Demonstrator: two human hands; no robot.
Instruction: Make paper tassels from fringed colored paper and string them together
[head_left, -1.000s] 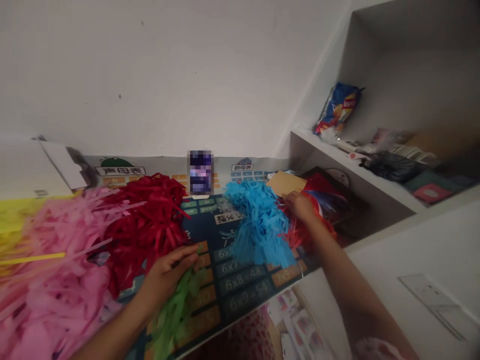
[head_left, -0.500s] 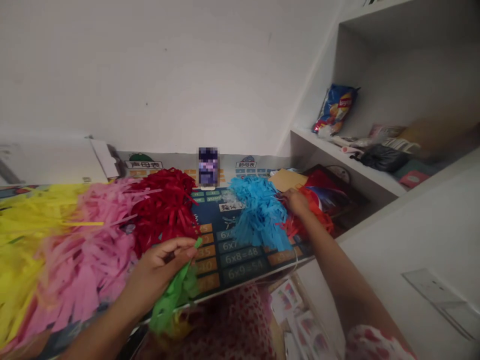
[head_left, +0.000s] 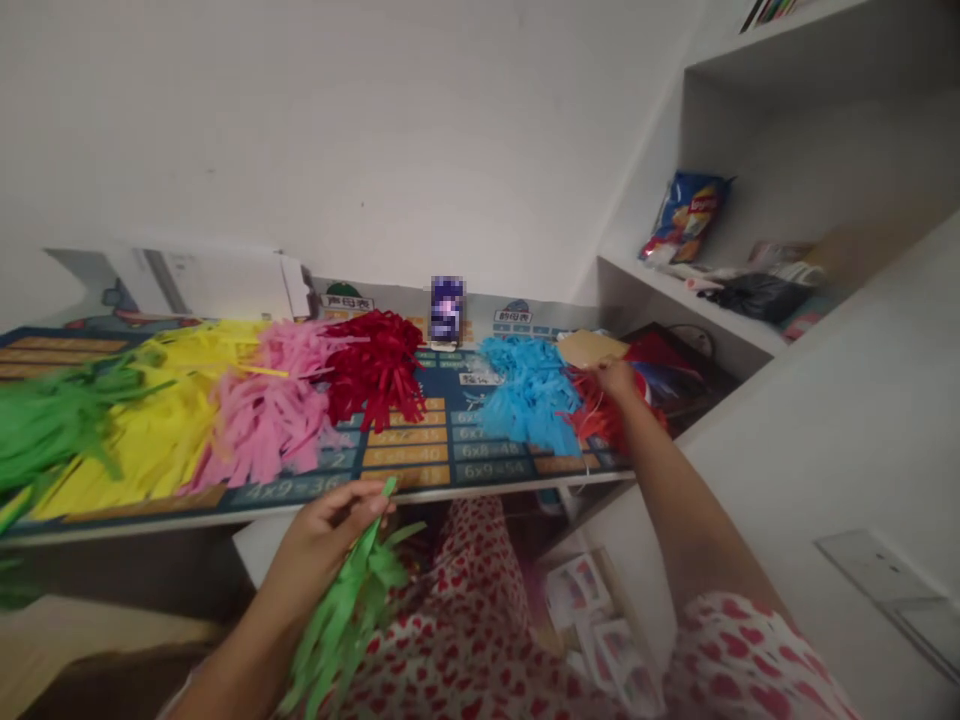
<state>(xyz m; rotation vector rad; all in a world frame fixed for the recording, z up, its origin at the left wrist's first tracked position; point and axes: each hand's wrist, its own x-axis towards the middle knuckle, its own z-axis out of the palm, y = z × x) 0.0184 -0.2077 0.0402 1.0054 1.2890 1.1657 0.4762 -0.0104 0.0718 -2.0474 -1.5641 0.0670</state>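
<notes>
My left hand [head_left: 349, 510] is closed in a pinch on the twisted top of a green paper tassel [head_left: 352, 600]. Its cut strips hang down over my lap, in front of the table edge. Far to the right, my right hand [head_left: 616, 382] is over orange-red paper tassels [head_left: 600, 425], its fingertips drawn together beside a tan paper piece [head_left: 592, 348]. What those fingers grip is too small to make out. A thin pale string shows near them. Light blue tassels [head_left: 525, 390] lie just left of that hand.
Dark red [head_left: 379, 365], pink [head_left: 262, 430], yellow [head_left: 165, 420] and green tassels [head_left: 60, 425] lie leftward along the table [head_left: 409, 470]. A phone [head_left: 447, 310] stands against the wall. On the right, a shelf [head_left: 697, 300] holds a chip bag [head_left: 686, 215]. Papers [head_left: 592, 610] sit below the table.
The view has swung left and back, bringing the green tassels and my lap into sight. My left hand still pinches the green tassel; my right hand stays by the orange-red ones.
</notes>
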